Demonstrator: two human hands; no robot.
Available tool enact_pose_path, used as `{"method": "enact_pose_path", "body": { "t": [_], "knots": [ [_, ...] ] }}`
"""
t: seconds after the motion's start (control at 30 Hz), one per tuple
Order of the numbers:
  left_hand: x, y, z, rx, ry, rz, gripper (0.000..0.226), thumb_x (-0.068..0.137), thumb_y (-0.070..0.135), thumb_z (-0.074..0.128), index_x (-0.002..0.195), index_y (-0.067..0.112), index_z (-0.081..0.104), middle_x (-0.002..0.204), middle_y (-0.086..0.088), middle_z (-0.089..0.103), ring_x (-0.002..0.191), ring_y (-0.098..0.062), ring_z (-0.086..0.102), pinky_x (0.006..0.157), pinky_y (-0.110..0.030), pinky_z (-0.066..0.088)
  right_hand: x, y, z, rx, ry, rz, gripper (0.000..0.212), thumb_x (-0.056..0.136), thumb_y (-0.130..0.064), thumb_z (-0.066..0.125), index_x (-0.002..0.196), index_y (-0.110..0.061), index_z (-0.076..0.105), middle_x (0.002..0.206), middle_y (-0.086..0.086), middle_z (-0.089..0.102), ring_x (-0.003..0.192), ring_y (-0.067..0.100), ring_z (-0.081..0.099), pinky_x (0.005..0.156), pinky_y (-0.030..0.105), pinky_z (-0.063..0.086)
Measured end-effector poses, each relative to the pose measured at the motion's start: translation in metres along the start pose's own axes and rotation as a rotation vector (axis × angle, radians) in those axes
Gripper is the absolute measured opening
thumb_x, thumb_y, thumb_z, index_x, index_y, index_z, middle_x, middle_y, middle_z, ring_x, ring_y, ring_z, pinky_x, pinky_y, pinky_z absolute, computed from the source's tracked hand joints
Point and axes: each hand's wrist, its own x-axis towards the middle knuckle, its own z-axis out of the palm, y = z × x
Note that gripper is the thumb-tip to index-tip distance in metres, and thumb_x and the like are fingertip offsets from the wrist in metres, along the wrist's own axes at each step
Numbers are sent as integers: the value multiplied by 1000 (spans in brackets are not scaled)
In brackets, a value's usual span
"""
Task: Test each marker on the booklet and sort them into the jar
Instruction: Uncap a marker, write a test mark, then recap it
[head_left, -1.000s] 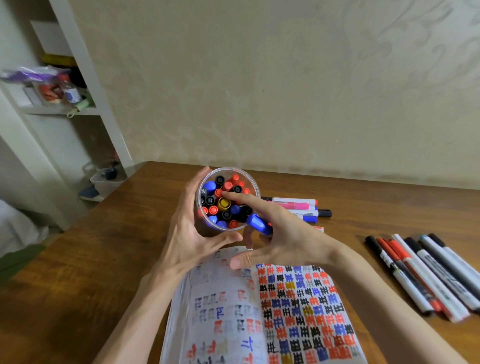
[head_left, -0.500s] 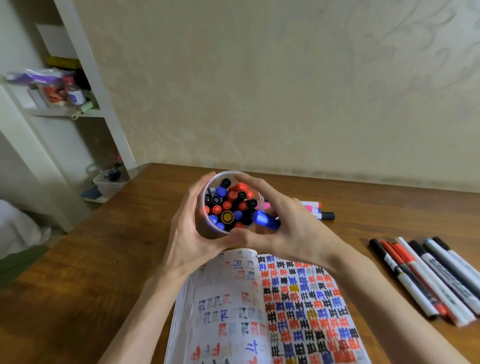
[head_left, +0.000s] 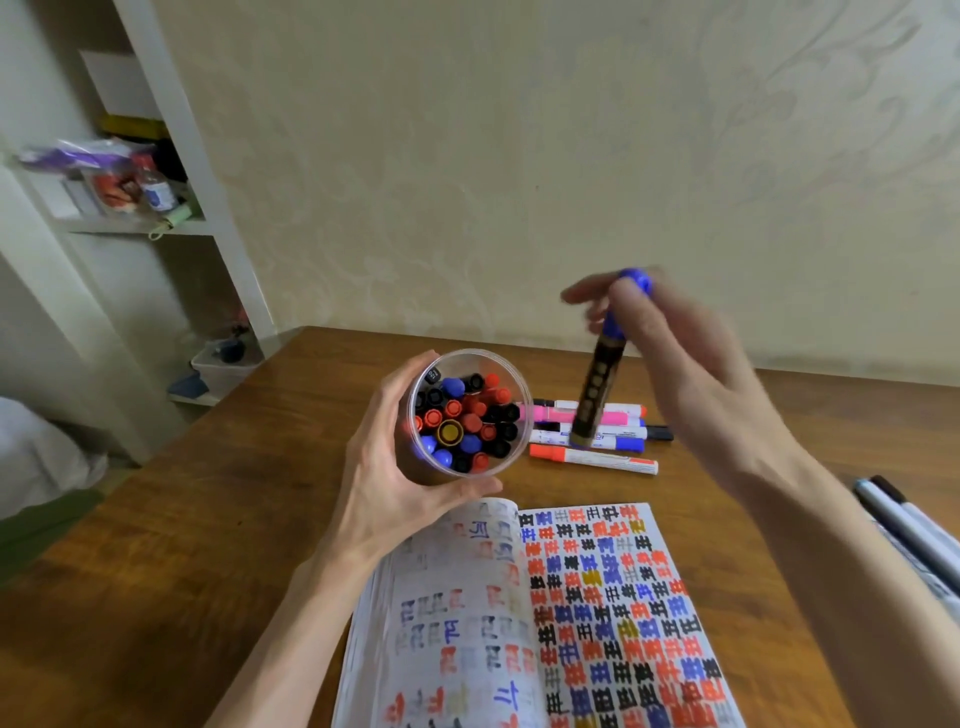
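The jar (head_left: 467, 353), gripped by the curled fingers of the left hand (head_left: 395, 467), is nearly full, while the blurred right hand (head_left: 691, 374) seems to pinch a blue-capped marker (head_left: 597, 389) hanging below its fingertips, so it and the loose markers (head_left: 592, 457) beyond likely await the booklet (head_left: 597, 597).

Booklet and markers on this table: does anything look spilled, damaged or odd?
Nothing has spilled from the clear plastic jar. The open paper booklet has a smudged, faded left page beside its crisp right page. The right hand dangles a blue-capped dark marker by its cap.
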Motion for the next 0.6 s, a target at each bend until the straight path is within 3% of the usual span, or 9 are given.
{"method": "enact_pose_path", "body": {
  "t": [0.07, 0.13, 0.3, 0.43, 0.6],
  "knots": [
    [0, 0, 1, -2, -2, -2, 111, 62, 68, 87, 152, 34, 33, 151, 26, 43, 142, -10, 47, 109, -20, 44, 0, -2, 1, -15, 119, -91, 33, 112, -29, 42, 113, -15, 71, 84, 3, 56, 78, 14, 56, 73, 21, 43],
    [0, 0, 1, -2, -2, 3, 111, 62, 66, 88, 152, 31, 33, 151, 23, 44, 142, -12, 47, 110, -20, 44, -1, -4, 4, 17, 158, -142, 28, 112, -23, 43, 113, -10, 68, 77, 15, 54, 70, 28, 53, 64, 35, 41],
    [-1, 0, 1, -8, 13, -15, 111, 61, 61, 90, 152, 29, 34, 152, 11, 47, 141, -12, 49, 110, -23, 45, -6, -3, 24, 44, 92, -156, 22, 106, -24, 54, 118, -7, 64, 87, -8, 66, 76, 13, 66, 71, 25, 52],
    [-1, 0, 2, -15, 22, -16, 112, 60, 52, 93, 152, 27, 34, 151, 2, 50, 140, -16, 50, 110, -30, 48, -9, 4, 42, -85, 87, -166, 19, 106, -28, 59, 119, -14, 63, 95, -8, 71, 79, 21, 69, 73, 45, 56],
    [-2, -3, 2, -15, 35, -28, 114, 60, 49, 93, 153, 20, 35, 152, -1, 50, 141, -19, 50, 111, -35, 49, -12, 10, 53, -205, 151, -218, 17, 104, -17, 63, 120, -10, 65, 103, -10, 71, 88, 4, 67, 75, 21, 53]
  ]
}}
